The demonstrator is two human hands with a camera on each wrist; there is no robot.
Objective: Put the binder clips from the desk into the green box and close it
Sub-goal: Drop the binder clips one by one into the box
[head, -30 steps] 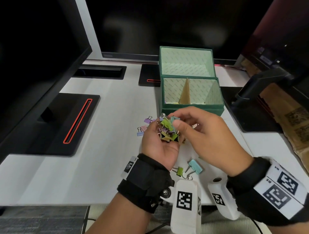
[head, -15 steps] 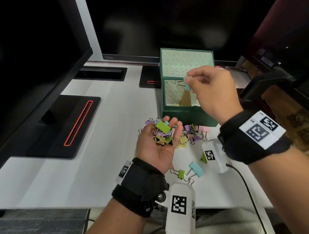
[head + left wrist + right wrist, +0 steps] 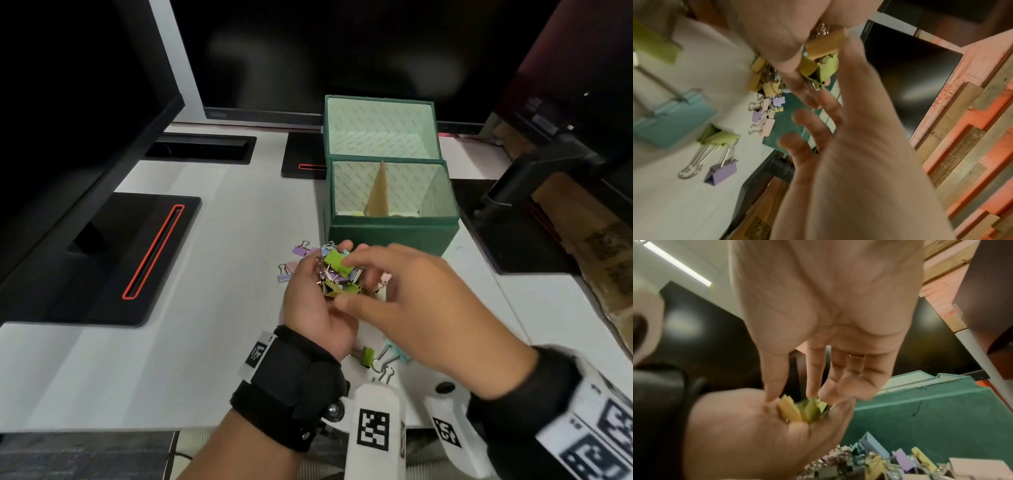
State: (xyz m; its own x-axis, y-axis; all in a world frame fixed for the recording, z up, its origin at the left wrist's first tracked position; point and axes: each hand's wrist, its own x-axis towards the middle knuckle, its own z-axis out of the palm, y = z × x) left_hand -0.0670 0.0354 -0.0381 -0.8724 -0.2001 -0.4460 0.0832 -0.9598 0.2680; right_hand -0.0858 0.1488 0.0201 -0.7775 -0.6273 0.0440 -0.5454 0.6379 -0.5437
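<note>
My left hand (image 3: 308,308) lies palm up just in front of the green box (image 3: 390,234), cupped round a heap of coloured binder clips (image 3: 334,262). My right hand (image 3: 411,301) reaches in from the right, blurred, and its thumb and forefinger pinch a clip (image 3: 791,410) in that palm. The box stands open with its lid (image 3: 380,130) tilted back, and a cardboard divider (image 3: 378,192) splits the inside. Loose clips lie on the desk: purple ones (image 3: 301,250) left of my fingers, a green one (image 3: 368,356) near my wrists, and a pile (image 3: 879,464) by the box's front wall.
A black monitor base with a red slot (image 3: 102,260) sits on the white desk at the left. A dark stand (image 3: 534,171) rises right of the box. A cable slot (image 3: 202,147) lies at the back. Screens line the far side.
My right hand lifted a clip to the box, let it go there, then came back down to the heap in my left palm. The left hand barely moved.
</note>
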